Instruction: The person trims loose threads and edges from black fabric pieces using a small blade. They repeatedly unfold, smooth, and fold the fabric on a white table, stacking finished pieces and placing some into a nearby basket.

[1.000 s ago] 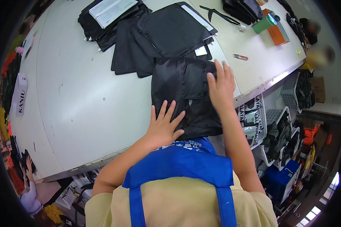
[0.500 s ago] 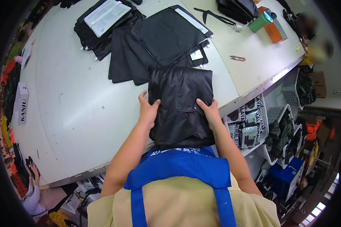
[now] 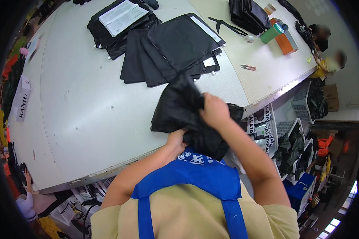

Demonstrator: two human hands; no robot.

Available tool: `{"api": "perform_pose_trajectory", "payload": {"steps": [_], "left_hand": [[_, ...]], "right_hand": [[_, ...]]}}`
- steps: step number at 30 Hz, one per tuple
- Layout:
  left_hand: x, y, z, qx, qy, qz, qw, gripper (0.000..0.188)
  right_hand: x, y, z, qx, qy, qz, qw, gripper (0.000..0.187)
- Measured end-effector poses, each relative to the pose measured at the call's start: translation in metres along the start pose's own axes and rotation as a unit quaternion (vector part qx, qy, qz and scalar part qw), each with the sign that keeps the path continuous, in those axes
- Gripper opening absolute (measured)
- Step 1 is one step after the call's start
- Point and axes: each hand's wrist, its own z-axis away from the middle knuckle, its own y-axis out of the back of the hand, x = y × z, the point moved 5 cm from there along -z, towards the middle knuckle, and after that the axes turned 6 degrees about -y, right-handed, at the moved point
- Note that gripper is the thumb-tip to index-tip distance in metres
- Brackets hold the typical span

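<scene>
A thin, shiny black garment [image 3: 173,105] is bunched and bent at the table's near edge, partly against my blue apron. My right hand [image 3: 214,109] is closed in a fist round a fold of it on the right side. At its lower left edge my left hand [image 3: 176,140] grips the cloth, its fingertips partly hidden by the fabric. Just beyond lie several flat black pouches [image 3: 183,40], fanned out and overlapping, with white labels showing at their edges.
Farther left is a pile of black cloth with printed papers [image 3: 123,18] on top. Red-handled snips [image 3: 248,67], a green cup [image 3: 272,33] and an orange box [image 3: 287,43] are on the right of the table [image 3: 95,99]. White baskets of packages [image 3: 263,127] stand below its edge. Other people are at both sides.
The garment lay flat and folded between both hands; now it is lifted, twisted and crumpled. My right hand moved inward and up with a fold, while my left slid down to the lower edge.
</scene>
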Motion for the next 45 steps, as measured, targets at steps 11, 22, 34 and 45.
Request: {"api": "perform_pose_trajectory", "payload": {"steps": [11,22,34,45], "left_hand": [[-0.008,-0.002,0.014,-0.106,-0.033,-0.046,0.993,0.027],[0.141,-0.056,0.035,-0.178,-0.251,-0.329,0.893,0.05],[0.196,-0.217,-0.11,0.131,-0.629,-0.673,0.367,0.046],[0.225,-0.034,-0.018,-0.05,-0.53,-0.793,0.298,0.021]], "right_hand": [[-0.017,-0.036,0.067,0.078,0.129,0.035,0.988,0.125],[0.012,0.0,0.049,-0.133,0.304,0.098,0.938,0.098],[0.146,0.019,-0.002,-0.168,-0.046,-0.114,0.978,0.093],[0.155,0.088,-0.042,-0.035,-0.009,-0.187,0.982,0.095]]}}
